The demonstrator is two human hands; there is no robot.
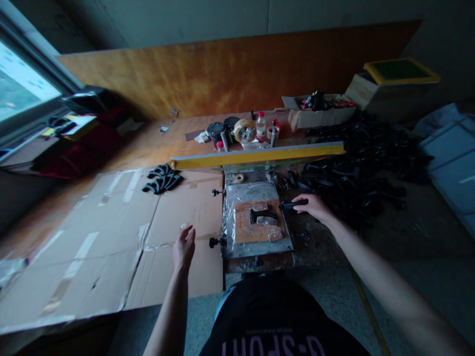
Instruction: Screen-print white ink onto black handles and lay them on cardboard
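Observation:
My right hand point(313, 205) is closed on a black curved plastic piece point(296, 203), held just right of the metal bed. A similar black piece point(256, 215) sits around a block on the brown board point(245, 230), which lies on the grey metal base plate point(230, 198). My left hand point(184, 244) hovers over the cardboard point(200, 262) on the left, fingers loosely apart and holding nothing I can make out. Beyond the base plate, a frame with a yellow edge point(260, 157) is raised across the bench.
Several black pieces point(163, 179) lie grouped on the cardboard; a large heap of them point(345, 168) covers the right side. Behind the frame stand tape rolls point(244, 131), a bottle point(261, 127) and dark tubs point(215, 131). An open carton point(319, 118) stands at the back right. Black knobs point(214, 242) protrude beside the plate.

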